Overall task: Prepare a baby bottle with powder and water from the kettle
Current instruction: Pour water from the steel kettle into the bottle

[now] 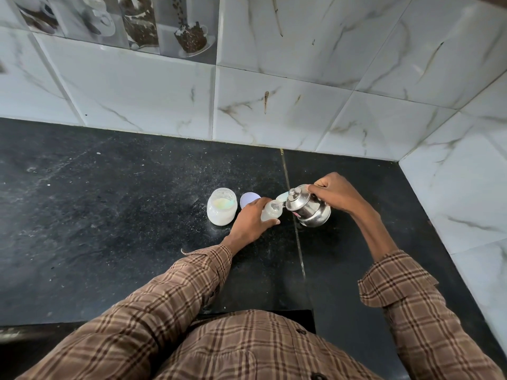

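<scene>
The left hand (253, 219) grips one baby bottle (270, 212) standing mid-counter (109, 215), while the right hand (333, 194) clasps one steel kettle (307, 209), tilted with its spout at the bottle's mouth. One open powder jar (221, 206) and one lid (249, 200) sit just left; bare counter spreads left, the tiled wall (466, 187) closes the right.

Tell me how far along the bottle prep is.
Done: the powder jar stands open, its lid beside it. In hand: the left hand holds the baby bottle while the right hand tips the kettle toward its mouth. Left: capping the bottle; no cap is visible.
</scene>
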